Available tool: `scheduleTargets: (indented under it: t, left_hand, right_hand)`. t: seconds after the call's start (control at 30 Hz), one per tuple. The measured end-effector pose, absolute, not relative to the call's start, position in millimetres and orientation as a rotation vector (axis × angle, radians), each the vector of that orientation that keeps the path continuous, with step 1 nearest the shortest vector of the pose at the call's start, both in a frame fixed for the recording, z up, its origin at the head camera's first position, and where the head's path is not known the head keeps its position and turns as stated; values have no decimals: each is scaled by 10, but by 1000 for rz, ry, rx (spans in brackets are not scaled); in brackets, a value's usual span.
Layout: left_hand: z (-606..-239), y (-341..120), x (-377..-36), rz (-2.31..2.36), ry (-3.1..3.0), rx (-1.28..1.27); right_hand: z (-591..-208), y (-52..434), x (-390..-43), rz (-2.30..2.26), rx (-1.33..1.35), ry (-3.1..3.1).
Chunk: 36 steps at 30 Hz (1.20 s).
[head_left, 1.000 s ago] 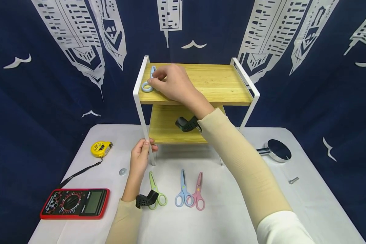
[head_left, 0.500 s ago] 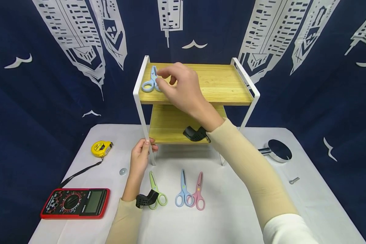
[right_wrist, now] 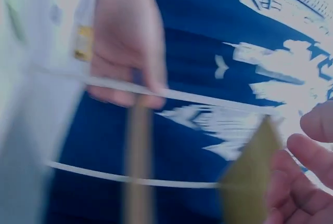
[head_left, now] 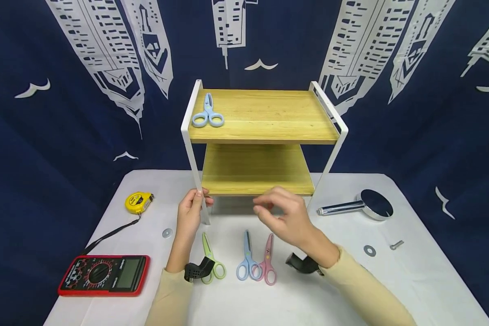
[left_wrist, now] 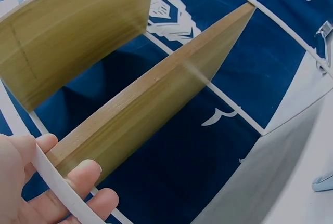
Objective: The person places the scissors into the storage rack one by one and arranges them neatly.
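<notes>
A two-shelf wooden rack with a white metal frame (head_left: pixel 190 136) stands at the back of the table. Light blue scissors (head_left: pixel 207 114) lie at the left end of its top shelf. My left hand (head_left: pixel 198 200) grips the rack's front left leg, and in the left wrist view its fingers (left_wrist: pixel 88 174) curl round the white leg. My right hand (head_left: pixel 266 209) hovers over the table before the lower shelf, fingers loosely bent, holding nothing. Below it lie green scissors (head_left: pixel 213 261), blue scissors (head_left: pixel 246 262) and pink scissors (head_left: pixel 268 265). The right wrist view is blurred.
A red multimeter (head_left: pixel 103 274) and a yellow tape measure (head_left: pixel 137 202) lie at the left. A chrome round-headed piece (head_left: pixel 371 204), a washer (head_left: pixel 369 250) and a screw (head_left: pixel 396 245) lie at the right. Another washer (head_left: pixel 167 233) sits near my left hand.
My right hand let go of the light blue scissors on the top shelf and drew back down to the table in front of the rack. The left hand kept its grip.
</notes>
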<state>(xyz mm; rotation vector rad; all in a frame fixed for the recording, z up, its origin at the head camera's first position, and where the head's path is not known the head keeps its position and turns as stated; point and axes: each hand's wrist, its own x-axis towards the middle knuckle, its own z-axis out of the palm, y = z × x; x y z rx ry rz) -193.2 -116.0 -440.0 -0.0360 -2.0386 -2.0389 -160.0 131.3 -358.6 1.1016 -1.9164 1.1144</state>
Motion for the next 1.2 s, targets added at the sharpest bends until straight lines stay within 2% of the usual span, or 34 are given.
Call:
scheduleTargets:
  t: [0.23, 0.43, 0.83, 1.2]
  left_hand:
    - [-4381, -1154, -1953, -2043, -2014, -34]
    - [-4370, -1148, -1962, -2057, -2015, -46]
    - [-4355, -1133, -1929, -2059, -2032, 3]
    - [-4375, -1142, -1920, -2070, -2019, 6]
  right_hand:
    - [-4475, 1576, -1242, 1143, 884, -2428]
    - [-4857, 1649, -1077, 991, 648, -2863]
    - [-4949, 1625, -1020, 865, 548, -2962]
    - [-4877, 1618, -994, 749, 407, -3007]
